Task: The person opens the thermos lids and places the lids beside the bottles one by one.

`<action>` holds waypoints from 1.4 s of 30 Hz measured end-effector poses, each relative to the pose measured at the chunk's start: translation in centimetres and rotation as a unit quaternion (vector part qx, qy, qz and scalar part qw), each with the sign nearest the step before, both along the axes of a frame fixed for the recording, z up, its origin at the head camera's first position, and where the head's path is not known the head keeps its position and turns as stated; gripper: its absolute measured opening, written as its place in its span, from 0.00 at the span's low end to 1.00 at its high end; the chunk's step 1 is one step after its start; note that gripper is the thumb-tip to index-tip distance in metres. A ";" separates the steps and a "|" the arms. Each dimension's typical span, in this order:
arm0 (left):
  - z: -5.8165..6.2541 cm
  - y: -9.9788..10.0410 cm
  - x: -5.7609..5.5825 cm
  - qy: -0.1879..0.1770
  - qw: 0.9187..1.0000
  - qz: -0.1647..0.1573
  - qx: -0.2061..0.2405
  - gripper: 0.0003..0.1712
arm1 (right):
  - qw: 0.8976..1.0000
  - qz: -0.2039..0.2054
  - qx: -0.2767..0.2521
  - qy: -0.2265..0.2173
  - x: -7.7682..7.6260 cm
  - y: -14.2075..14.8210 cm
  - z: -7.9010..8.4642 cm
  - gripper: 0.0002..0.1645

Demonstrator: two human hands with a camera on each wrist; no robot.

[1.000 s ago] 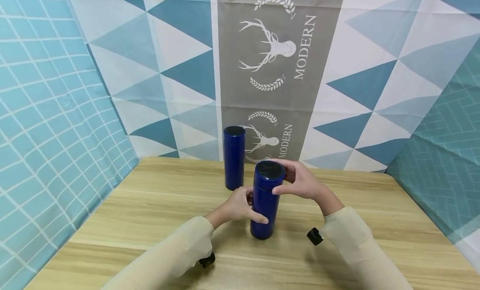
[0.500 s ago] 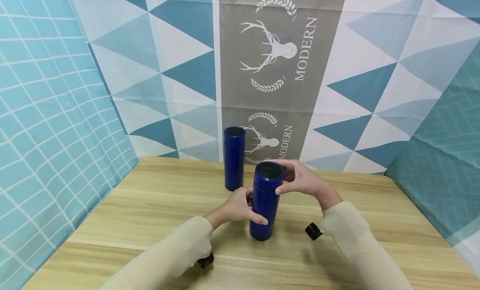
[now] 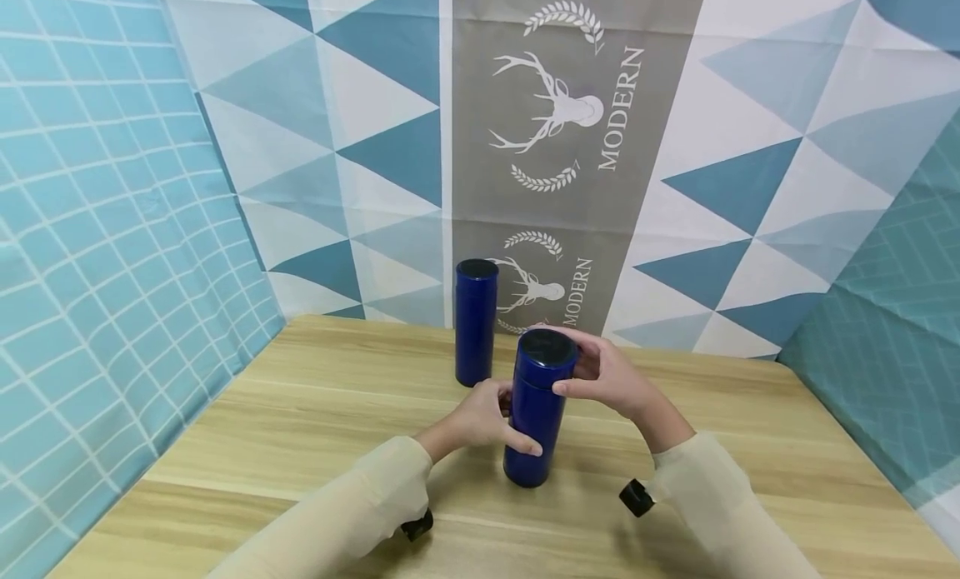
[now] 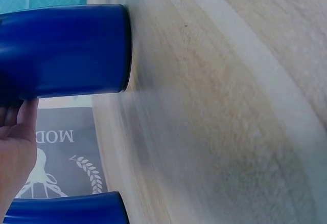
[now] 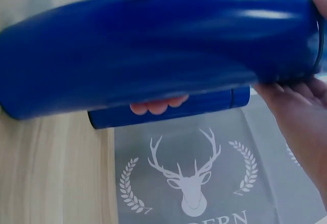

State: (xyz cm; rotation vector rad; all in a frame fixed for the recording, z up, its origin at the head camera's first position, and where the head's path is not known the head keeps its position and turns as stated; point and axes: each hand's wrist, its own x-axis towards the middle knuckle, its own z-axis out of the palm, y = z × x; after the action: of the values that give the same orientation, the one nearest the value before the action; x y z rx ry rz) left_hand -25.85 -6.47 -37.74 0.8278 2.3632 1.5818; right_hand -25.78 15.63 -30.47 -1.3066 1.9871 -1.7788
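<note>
A dark blue thermos bottle with a black-topped lid stands nearly upright in front of me, its base right at the tabletop. My left hand grips its body from the left, thumb across the front. From the right, my right hand holds the lid end, thumb in front and fingers behind. The right wrist view shows the bottle lengthwise, with left fingertips along its lower edge. In the left wrist view, the base of the bottle is close to the wood.
A second blue thermos bottle stands upright behind the first, slightly left. The wooden table meets a patterned backdrop with deer prints at the rear. Light-blue tiled cloth hangs on the left, and teal cloth on the right.
The whole scene has shifted slightly right and down in the head view. Both hands keep their grip on the near bottle, with almost no movement relative to it.
</note>
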 end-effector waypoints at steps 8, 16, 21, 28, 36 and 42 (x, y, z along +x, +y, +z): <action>0.1 0.0 0.2 0.006 1.000 0.001 -0.005 0.31 | 0.995 -0.097 0.006 0.016 1.9 -0.4 0.1 0.41; 0.2 -0.1 0.2 0.000 1.000 0.000 0.002 0.31 | 0.981 -0.191 0.017 0.029 4.0 -1.5 1.0 0.40; 0.2 0.0 0.1 0.001 1.000 0.004 -0.002 0.31 | 0.965 -0.257 0.024 0.040 4.8 -1.8 1.0 0.38; 0.4 -0.1 0.0 0.005 1.000 0.005 -0.006 0.32 | 0.963 -0.269 0.015 0.027 4.5 -2.4 0.9 0.37; 0.1 -0.1 0.0 0.003 1.000 -0.002 -0.012 0.30 | 0.958 -0.280 0.036 0.052 4.3 -2.5 0.6 0.35; 0.3 -0.1 -0.3 0.006 1.000 -0.002 -0.014 0.31 | 0.967 -0.240 0.048 0.067 3.8 -2.0 1.2 0.36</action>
State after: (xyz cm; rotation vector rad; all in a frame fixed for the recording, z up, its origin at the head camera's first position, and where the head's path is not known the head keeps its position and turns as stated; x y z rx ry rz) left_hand -26.19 -6.53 -37.49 0.8385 2.3857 1.5420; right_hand -22.00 13.62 -29.25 -0.9965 2.6040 -1.7828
